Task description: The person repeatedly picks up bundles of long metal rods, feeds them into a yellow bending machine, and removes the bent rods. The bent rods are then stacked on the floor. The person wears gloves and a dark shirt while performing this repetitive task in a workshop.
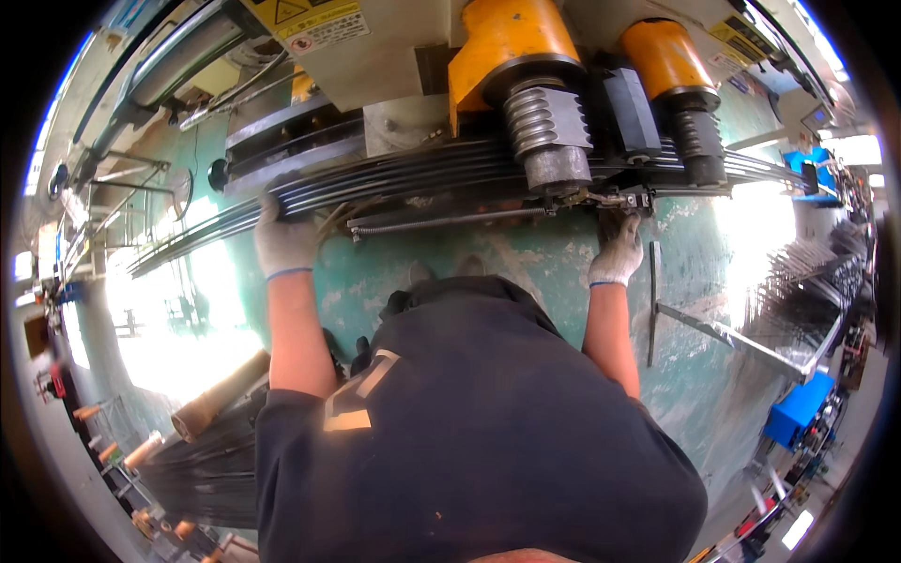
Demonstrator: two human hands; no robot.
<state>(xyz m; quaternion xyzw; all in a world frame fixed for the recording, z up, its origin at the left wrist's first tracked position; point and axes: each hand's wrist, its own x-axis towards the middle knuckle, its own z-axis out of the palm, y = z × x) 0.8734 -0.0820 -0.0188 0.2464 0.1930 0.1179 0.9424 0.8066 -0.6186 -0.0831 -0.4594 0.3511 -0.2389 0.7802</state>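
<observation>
In a white glove, my left hand [284, 236] is closed at the front of a bundle of long thin metal bars [375, 184]. Its thumb points up along the bars, and the other fingers are mostly hidden. My right hand [618, 253], also gloved, grips the underside of a small metal fitting [638, 201] in front of the machine. Between my hands runs a thin rod [450, 221], its right end meeting that fitting. Just above the fitting stands a ribbed metal tool head [547, 127] under an orange housing [516, 42].
A second orange housing [668, 56] stands to the right. A metal frame [732, 340] with many thin bars is on the right floor. At lower left lie a cardboard tube [221, 396] and a dark bar stack [202, 474]. A blue box [798, 410] sits far right.
</observation>
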